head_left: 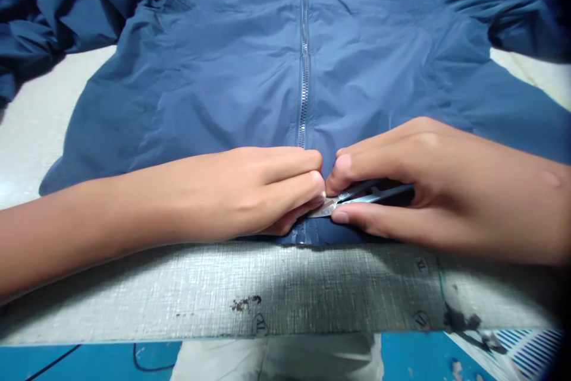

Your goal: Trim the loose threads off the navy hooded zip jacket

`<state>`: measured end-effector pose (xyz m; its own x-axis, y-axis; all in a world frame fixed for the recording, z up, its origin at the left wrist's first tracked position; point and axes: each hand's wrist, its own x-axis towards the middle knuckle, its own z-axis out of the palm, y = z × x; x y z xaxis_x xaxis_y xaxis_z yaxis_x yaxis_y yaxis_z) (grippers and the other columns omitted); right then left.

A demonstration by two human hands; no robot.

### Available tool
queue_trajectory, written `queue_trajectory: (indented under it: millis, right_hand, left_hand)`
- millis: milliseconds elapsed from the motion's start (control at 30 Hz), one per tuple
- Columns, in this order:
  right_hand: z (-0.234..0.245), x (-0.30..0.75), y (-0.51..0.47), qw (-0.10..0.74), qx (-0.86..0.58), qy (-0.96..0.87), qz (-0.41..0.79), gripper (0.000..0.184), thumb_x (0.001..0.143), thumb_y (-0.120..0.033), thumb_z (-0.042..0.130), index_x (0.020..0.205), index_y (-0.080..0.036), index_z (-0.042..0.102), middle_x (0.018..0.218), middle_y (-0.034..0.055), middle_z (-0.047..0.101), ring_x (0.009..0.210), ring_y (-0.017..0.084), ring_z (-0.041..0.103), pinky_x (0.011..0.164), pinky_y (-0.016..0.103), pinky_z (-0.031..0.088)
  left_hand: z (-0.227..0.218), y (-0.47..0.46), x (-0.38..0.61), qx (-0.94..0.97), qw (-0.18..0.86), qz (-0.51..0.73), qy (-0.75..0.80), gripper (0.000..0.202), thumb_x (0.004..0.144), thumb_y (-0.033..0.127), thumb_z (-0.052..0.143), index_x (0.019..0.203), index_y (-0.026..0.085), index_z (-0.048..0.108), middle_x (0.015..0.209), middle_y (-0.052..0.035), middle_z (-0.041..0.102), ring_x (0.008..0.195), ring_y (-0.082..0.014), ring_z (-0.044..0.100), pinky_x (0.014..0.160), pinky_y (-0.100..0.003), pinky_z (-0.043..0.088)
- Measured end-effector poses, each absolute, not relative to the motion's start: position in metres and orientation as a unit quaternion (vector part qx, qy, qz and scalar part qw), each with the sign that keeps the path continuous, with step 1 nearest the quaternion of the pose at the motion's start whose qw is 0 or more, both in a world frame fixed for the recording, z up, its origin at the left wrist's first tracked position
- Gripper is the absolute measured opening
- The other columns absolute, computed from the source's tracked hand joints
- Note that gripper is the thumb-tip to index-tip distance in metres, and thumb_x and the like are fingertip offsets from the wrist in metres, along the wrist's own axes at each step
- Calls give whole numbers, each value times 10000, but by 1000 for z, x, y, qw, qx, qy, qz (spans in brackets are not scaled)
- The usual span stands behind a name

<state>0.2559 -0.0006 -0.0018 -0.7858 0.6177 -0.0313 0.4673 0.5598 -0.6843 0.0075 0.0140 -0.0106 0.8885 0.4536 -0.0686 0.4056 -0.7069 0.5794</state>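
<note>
Pale table (178, 286) bears blue jacket (223, 72); right grip (459, 185) holds snips (372, 197); left grip (261, 188) (blocking zipper (304, 90)), hold unclear.

A pale, woven-textured counter (178, 286), marked with dark stains (461, 319) near its front edge, carries a spread-out blue zip-front jacket (223, 78).

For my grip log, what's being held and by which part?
The right hand holds snips by the handles, near the blades. Left hand: can't tell.
</note>
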Motion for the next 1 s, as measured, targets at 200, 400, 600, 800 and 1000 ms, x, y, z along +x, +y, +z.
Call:
queue_trajectory:
  millis: [200, 400, 600, 800, 1000]
  right_hand:
    - [-1, 257, 2, 81, -292, -891, 339, 109, 981, -307, 650, 972, -247, 741, 778, 11, 703, 626, 156, 573, 558, 309, 376]
    - [-2, 257, 0, 84, -286, -891, 344, 152, 1007, -328, 618, 979, -226, 728, 789, 7, 692, 640, 140, 571, 571, 291, 364]
    - [-2, 257, 1, 93, -274, -892, 346, 152, 1003, -312, 627, 938, -196, 700, 770, -5, 671, 639, 117, 555, 581, 275, 345]
    - [-2, 255, -1, 95, -276, -891, 348, 199, 1015, -303, 606, 877, -181, 682, 723, -14, 640, 596, 101, 517, 560, 272, 338]
    - [1, 265, 7, 78, -316, -861, 390, 155, 986, -355, 671, 952, -225, 749, 736, -20, 681, 600, 119, 547, 532, 287, 367]
  left_hand:
    - [-14, 14, 7, 930, 297, 42, 213, 304, 1055, 168, 421, 807, 200, 595, 798, 9, 591, 629, -108, 523, 574, -221, 415]
    - [-13, 14, 7, 921, 319, 45, 220, 328, 1056, 141, 415, 777, 191, 580, 777, 21, 563, 612, -96, 496, 567, -226, 390]
    - [-11, 15, 9, 907, 352, 49, 226, 298, 1050, 172, 457, 777, 192, 575, 769, 23, 530, 616, -103, 477, 575, -246, 376]
    - [-14, 15, 6, 903, 361, 35, 231, 312, 1051, 181, 441, 753, 200, 533, 767, 19, 525, 613, -107, 478, 569, -246, 373]
    - [-22, 22, -2, 916, 338, 135, 168, 118, 995, 113, 490, 950, 205, 548, 952, -34, 605, 806, -140, 564, 741, -247, 448]
